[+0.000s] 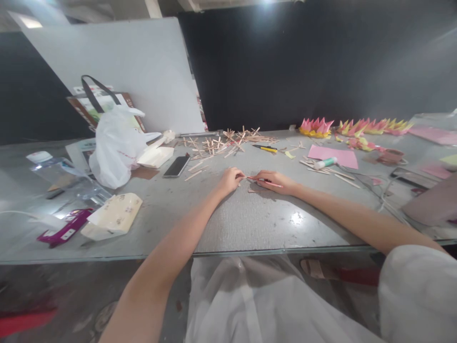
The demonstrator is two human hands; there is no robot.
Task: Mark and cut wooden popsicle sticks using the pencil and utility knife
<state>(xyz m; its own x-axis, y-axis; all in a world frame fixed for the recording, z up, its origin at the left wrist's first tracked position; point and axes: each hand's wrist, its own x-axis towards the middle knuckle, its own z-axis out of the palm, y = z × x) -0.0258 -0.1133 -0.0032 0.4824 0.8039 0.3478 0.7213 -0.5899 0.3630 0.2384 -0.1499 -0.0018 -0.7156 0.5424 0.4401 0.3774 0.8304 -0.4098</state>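
Gray and a bit shiny, the table (pixel 228 226) runs across the whole frame, with a big black wall (pixel 321 62) behind it. Near the middle of the frame is a small thin stick (pixel 246 178), right between the two hands. The left hand (pixel 231 181) has its finger and thumb pinched on it. The right hand (pixel 274 181) is curled around a red pen (pixel 272 184), with its fingertips close to the stick; it is too small to tell if they touch it. One more thin piece (pixel 255 191) lies on the table just below the right hand. Above the hands is a messy pile of flat sticks (pixel 233 141), with a yellow cutter (pixel 267 148) to its right and a dark phone (pixel 177 166) to its left. Right of the middle lies pink paper (pixel 332 155), and a glue stick (pixel 325 163) is by its lower edge. Pink and yellow paper flowers (pixel 374 126) sit at the upper right. On the left are a white plastic bag (pixel 112 147), a clear bottle (pixel 71 178) on its side, a tissue pack (pixel 116 216) and a purple power strip (pixel 69 226).
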